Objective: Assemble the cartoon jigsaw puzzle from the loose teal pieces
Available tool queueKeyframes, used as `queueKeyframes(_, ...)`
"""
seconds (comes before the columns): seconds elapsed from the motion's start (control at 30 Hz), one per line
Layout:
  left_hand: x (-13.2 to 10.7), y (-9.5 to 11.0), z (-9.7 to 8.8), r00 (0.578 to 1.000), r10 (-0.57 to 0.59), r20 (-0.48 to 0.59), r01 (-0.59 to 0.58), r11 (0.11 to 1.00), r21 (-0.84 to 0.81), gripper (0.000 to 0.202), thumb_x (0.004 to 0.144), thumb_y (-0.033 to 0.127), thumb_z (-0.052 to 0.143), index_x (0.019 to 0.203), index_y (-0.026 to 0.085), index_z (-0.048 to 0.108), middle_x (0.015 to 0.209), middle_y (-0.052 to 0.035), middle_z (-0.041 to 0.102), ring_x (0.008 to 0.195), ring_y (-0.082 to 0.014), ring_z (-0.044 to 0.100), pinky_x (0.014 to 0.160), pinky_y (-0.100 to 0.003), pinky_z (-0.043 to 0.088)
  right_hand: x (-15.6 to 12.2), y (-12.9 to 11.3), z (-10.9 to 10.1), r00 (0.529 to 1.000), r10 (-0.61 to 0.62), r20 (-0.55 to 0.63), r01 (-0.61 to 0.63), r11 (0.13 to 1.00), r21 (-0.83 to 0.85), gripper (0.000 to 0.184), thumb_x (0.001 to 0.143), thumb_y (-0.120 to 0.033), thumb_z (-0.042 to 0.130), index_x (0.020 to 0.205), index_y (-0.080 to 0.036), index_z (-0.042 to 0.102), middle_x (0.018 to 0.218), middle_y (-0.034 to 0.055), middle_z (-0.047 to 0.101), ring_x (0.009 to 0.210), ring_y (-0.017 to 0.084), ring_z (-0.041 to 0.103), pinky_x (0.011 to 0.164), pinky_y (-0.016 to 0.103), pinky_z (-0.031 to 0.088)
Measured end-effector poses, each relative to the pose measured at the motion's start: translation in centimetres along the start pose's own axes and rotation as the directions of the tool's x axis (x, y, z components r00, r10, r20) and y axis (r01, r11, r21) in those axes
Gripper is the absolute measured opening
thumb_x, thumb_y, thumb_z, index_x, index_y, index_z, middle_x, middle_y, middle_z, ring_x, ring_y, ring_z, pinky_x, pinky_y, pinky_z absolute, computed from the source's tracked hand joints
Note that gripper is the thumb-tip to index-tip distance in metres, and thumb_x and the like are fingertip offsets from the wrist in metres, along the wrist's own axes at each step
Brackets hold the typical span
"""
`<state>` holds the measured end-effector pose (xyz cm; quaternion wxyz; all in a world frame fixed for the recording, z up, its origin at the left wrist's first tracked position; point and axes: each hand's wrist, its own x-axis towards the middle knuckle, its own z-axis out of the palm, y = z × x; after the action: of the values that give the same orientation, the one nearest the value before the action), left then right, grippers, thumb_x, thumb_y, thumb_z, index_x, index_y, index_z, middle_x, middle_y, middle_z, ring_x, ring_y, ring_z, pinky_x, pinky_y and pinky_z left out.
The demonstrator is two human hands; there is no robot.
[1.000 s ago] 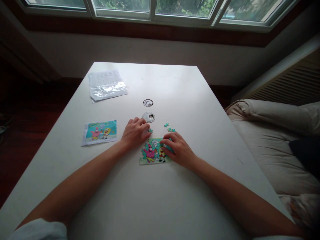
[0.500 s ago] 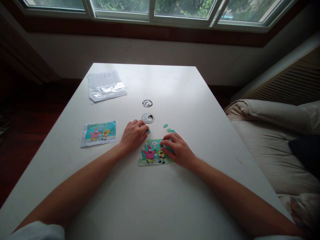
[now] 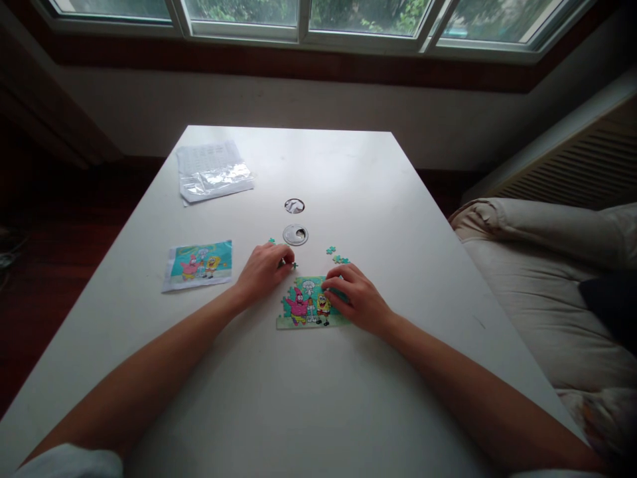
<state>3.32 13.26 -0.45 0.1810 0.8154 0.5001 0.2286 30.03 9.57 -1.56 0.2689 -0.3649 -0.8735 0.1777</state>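
A partly assembled jigsaw puzzle (image 3: 302, 318) with cartoon figures lies flat on the white table (image 3: 298, 398). Its left edge is ragged with knobs and gaps. My left hand (image 3: 263, 272) is just beyond the puzzle's upper left corner, thumb and fingertips closed on a small green puzzle piece (image 3: 295, 265). My right hand (image 3: 359, 299) rests on the puzzle's right side with the fingers apart, covering part of the picture. Several loose pieces (image 3: 339, 259) lie beyond the right hand. Another piece (image 3: 271, 240) shows behind the left hand.
To the left lies a picture packet (image 3: 202, 265) with the same figures. Farther back are papers with a clear plastic sleeve (image 3: 215, 174). A round metal grommet (image 3: 295, 234) and a round hole (image 3: 294, 206) sit mid-table. A beige sofa (image 3: 522, 299) stands at the right.
My left hand has drawn back slightly toward me, its fingers now curled around the piece, and a loose piece behind it has come into view. My right hand has stayed on the puzzle.
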Motion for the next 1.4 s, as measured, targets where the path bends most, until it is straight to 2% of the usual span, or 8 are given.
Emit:
queueKeyframes(0.17, -0.5, 0.3, -1.7, 0.994, -0.105, 0.033, 0.109, 0.98, -0.167, 0.009, 0.087, 0.023, 0.059, 0.092, 0.023, 0.067, 0.085, 0.0003, 0.07, 0.077, -0.0165, 0.062, 0.071, -0.03, 0.046, 0.0, 0.1, 0.0, 1.0, -0.011, 0.004, 0.011, 1.0, 0.009, 0.012, 0.097, -0.027, 0.058, 0.102, -0.025, 0.068, 0.106, 0.0085, 0.063, 0.101, 0.024, 0.056, 0.091, 0.043, 0.051)
queueKeyframes(0.3, -2.0, 0.8, -3.3, 0.972, -0.166, 0.166, 0.201, 0.953, -0.226, 0.01, 0.085, 0.027, 0.061, 0.091, 0.023, 0.067, 0.084, 0.0017, 0.07, 0.073, -0.0146, 0.062, 0.065, -0.026, 0.045, 0.0, 0.1, 0.0, 1.0, -0.012, 0.006, 0.012, 1.0, 0.004, 0.012, 0.097, -0.026, 0.058, 0.103, -0.024, 0.067, 0.107, 0.0084, 0.063, 0.102, 0.024, 0.056, 0.091, 0.043, 0.05)
queueKeyframes(0.4, -4.1, 1.2, -3.9, 0.929, -0.212, 0.304, 0.292, 0.924, -0.246, 0.007, 0.082, 0.027, 0.062, 0.083, 0.022, 0.067, 0.075, 0.0034, 0.067, 0.067, -0.0135, 0.058, 0.061, -0.025, 0.042, 0.0, 0.2, 0.1, 1.0, -0.014, 0.011, 0.014, 1.0, 0.003, 0.012, 0.097, -0.026, 0.058, 0.103, -0.024, 0.067, 0.106, 0.0084, 0.063, 0.101, 0.023, 0.055, 0.091, 0.043, 0.05)
queueKeyframes(0.47, -5.5, 1.5, -3.9, 0.912, -0.246, 0.33, 0.34, 0.902, -0.267, 0.008, 0.083, 0.027, 0.06, 0.083, 0.023, 0.067, 0.073, 0.0039, 0.066, 0.065, -0.0133, 0.057, 0.059, -0.024, 0.041, 0.1, 0.2, 0.1, 1.0, -0.013, 0.014, 0.013, 1.0, 0.003, 0.012, 0.097, -0.027, 0.057, 0.103, -0.024, 0.067, 0.106, 0.0084, 0.063, 0.1, 0.023, 0.055, 0.09, 0.043, 0.05)
queueKeyframes(0.63, -7.1, 2.1, -3.1, 0.925, -0.237, 0.297, 0.311, 0.922, -0.23, 0.01, 0.085, 0.027, 0.06, 0.086, 0.024, 0.069, 0.077, 0.0025, 0.068, 0.068, -0.0142, 0.059, 0.062, -0.024, 0.042, 0.1, 0.1, 0.0, 1.0, -0.007, 0.009, 0.007, 1.0, 0.0, 0.011, 0.097, -0.027, 0.058, 0.103, -0.024, 0.067, 0.106, 0.0083, 0.063, 0.099, 0.023, 0.055, 0.089, 0.042, 0.049)
queueKeyframes(1.0, -7.3, 3.0, -2.4, 0.946, -0.207, 0.251, 0.245, 0.961, -0.13, 0.009, 0.087, 0.028, 0.064, 0.088, 0.024, 0.073, 0.078, 0.0012, 0.068, 0.076, -0.0155, 0.06, 0.071, -0.027, 0.04, 0.0, 0.3, 0.2, 1.0, -0.018, 0.008, 0.018, 1.0, 0.0, 0.011, 0.096, -0.026, 0.06, 0.104, -0.024, 0.067, 0.107, 0.0085, 0.063, 0.099, 0.024, 0.055, 0.089, 0.042, 0.049)
queueKeyframes(1.23, -7.3, 3.3, -2.2, 0.965, -0.16, 0.209, 0.183, 0.978, -0.096, 0.007, 0.086, 0.019, 0.064, 0.086, 0.023, 0.07, 0.079, 0.0019, 0.068, 0.077, -0.0154, 0.058, 0.073, -0.029, 0.038, 0.0, 0.3, 0.1, 1.0, -0.012, 0.017, 0.012, 1.0, -0.004, 0.011, 0.096, -0.026, 0.06, 0.104, -0.024, 0.066, 0.108, 0.0084, 0.063, 0.1, 0.024, 0.055, 0.089, 0.043, 0.049)
queueKeyframes(1.4, -7.4, 3.2, -2.0, 0.971, -0.152, 0.183, 0.173, 0.98, -0.103, 0.005, 0.087, 0.019, 0.064, 0.086, 0.022, 0.068, 0.08, 0.0021, 0.067, 0.075, -0.0148, 0.057, 0.073, -0.028, 0.038, 0.0, 0.3, 0.1, 1.0, -0.013, 0.018, 0.013, 1.0, 0.0, 0.011, 0.096, -0.026, 0.06, 0.104, -0.023, 0.066, 0.107, 0.0086, 0.063, 0.1, 0.024, 0.054, 0.089, 0.042, 0.049)
